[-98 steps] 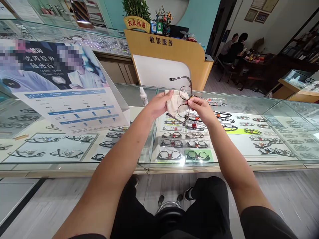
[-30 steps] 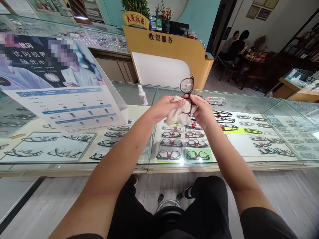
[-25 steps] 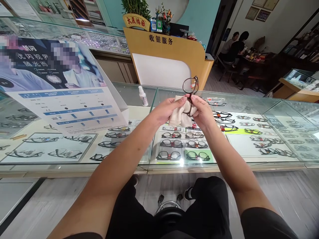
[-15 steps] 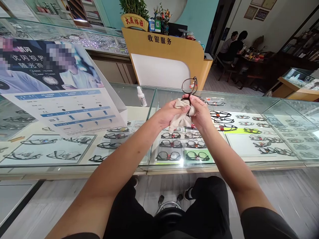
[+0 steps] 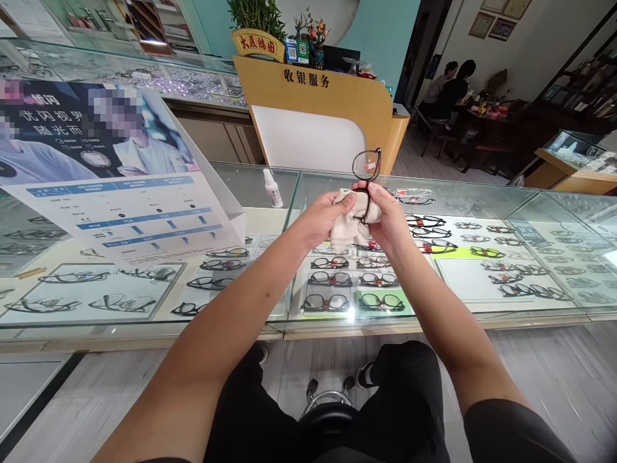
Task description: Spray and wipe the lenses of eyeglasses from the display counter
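A pair of dark-rimmed eyeglasses (image 5: 368, 182) is held upright on its side above the glass counter, one lens up with a small red-and-white sticker on it. My right hand (image 5: 391, 217) grips the frame near the bridge and lower rim. Bunched around the lower lens is a cream cleaning cloth (image 5: 343, 226), pinched by my left hand (image 5: 318, 217) with the thumb in front. Cloth and fingers hide part of the lower lens. Left of my hands, a white spray bottle (image 5: 272, 190) stands on the counter.
Under the glass counter (image 5: 284, 326) lie rows of eyeglasses (image 5: 330, 278). A large folded advertising card (image 5: 120, 193) stands at left. Beyond is a wooden cashier desk (image 5: 318, 96); two people (image 5: 450, 90) sit at a table far right. A stool (image 5: 328, 415) is below, between my legs.
My left thumb has slid left and up with the cloth, so more of the lower rim shows. The right hand keeps its hold on the glasses.
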Demonstrator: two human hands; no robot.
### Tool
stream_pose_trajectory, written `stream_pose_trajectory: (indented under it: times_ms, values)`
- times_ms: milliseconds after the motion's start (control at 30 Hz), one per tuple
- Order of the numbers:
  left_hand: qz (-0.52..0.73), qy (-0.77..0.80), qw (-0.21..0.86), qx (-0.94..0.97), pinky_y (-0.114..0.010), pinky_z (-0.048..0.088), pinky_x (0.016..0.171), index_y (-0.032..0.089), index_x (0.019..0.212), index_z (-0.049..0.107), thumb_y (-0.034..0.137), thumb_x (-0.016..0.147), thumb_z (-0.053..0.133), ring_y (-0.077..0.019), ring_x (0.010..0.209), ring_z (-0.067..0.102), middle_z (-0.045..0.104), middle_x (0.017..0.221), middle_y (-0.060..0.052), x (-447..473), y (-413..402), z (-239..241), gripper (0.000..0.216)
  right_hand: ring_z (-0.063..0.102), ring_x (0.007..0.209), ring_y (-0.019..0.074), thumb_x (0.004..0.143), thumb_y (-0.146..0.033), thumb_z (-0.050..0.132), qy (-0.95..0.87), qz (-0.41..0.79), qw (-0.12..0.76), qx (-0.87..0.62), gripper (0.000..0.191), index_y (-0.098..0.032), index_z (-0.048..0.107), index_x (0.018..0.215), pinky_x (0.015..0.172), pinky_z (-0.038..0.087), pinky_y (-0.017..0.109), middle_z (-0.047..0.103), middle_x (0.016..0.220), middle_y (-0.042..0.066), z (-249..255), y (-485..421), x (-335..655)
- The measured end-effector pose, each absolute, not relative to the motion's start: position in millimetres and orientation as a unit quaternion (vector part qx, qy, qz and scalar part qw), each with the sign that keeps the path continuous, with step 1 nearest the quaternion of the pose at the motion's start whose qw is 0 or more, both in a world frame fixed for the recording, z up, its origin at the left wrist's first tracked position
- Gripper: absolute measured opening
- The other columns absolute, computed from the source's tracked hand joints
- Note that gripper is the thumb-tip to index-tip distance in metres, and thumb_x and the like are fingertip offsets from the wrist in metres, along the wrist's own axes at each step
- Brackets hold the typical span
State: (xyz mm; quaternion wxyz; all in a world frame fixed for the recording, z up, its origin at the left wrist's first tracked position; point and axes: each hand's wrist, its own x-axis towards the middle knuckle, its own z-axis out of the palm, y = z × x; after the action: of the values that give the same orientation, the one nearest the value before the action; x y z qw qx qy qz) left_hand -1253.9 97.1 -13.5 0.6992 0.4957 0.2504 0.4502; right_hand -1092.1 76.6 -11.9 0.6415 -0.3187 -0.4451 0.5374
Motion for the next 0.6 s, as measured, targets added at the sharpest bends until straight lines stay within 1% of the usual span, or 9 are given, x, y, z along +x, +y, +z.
stream_pose_trajectory:
  times_ms: [67,133,267,367,500,600]
  values:
    - [0.449,0.250,0.691,0.508,-0.032,0.058,0.083,0.018,0.105,0.080,0.055,0.061,0.114,-0.0199,0.088,0.075,0.081,0.095,-0.003,-1254,94,-12,0.067,0.081,0.120,0.0285,0.072,-0.067,0.099,-0.439,0.538,0.642,-0.324,0.050,-0.029,0.082,0.100,0.100,0.070,0.040,0.089,0.120,0.005,-12,77,-1092]
    - [0.468,0.253,0.671,0.516,-0.031,0.057,0.083,0.020,0.108,0.079,0.051,0.059,0.115,-0.0187,0.089,0.075,0.080,0.096,-0.001,-1250,89,-13,0.068,0.081,0.122,0.0287,0.071,-0.068,0.100,-0.439,0.540,0.643,-0.320,0.053,-0.029,0.082,0.101,0.102,0.070,0.041,0.088,0.122,0.005,-13,77,-1094]
    - [0.527,0.275,0.630,0.501,-0.027,0.058,0.081,0.022,0.100,0.076,0.060,0.073,0.107,-0.0167,0.091,0.076,0.078,0.089,0.001,-1239,83,-14,0.056,0.081,0.125,0.0290,0.072,-0.071,0.098,-0.457,0.543,0.635,-0.306,0.054,-0.029,0.079,0.100,0.107,0.069,0.042,0.088,0.123,0.005,-15,75,-1099]
    - [0.536,0.276,0.622,0.500,-0.028,0.060,0.086,0.022,0.098,0.077,0.067,0.080,0.100,-0.0201,0.098,0.079,0.080,0.090,-0.001,-1239,87,-15,0.054,0.081,0.124,0.0300,0.071,-0.069,0.099,-0.452,0.552,0.630,-0.307,0.052,-0.029,0.080,0.099,0.105,0.070,0.043,0.088,0.120,0.006,-14,74,-1099]
    - [0.491,0.252,0.646,0.527,-0.033,0.061,0.090,0.020,0.106,0.081,0.074,0.075,0.100,-0.0253,0.103,0.080,0.084,0.101,-0.006,-1250,95,-15,0.065,0.081,0.125,0.0289,0.075,-0.064,0.098,-0.441,0.551,0.640,-0.303,0.046,-0.029,0.082,0.100,0.104,0.071,0.041,0.088,0.118,0.004,-12,76,-1093]
    - [0.474,0.251,0.646,0.543,-0.032,0.060,0.089,0.021,0.113,0.083,0.065,0.069,0.107,-0.0239,0.100,0.079,0.085,0.105,-0.005,-1253,95,-16,0.067,0.081,0.125,0.0285,0.077,-0.066,0.096,-0.450,0.546,0.637,-0.306,0.047,-0.029,0.082,0.102,0.104,0.070,0.041,0.088,0.122,0.004,-12,78,-1091]
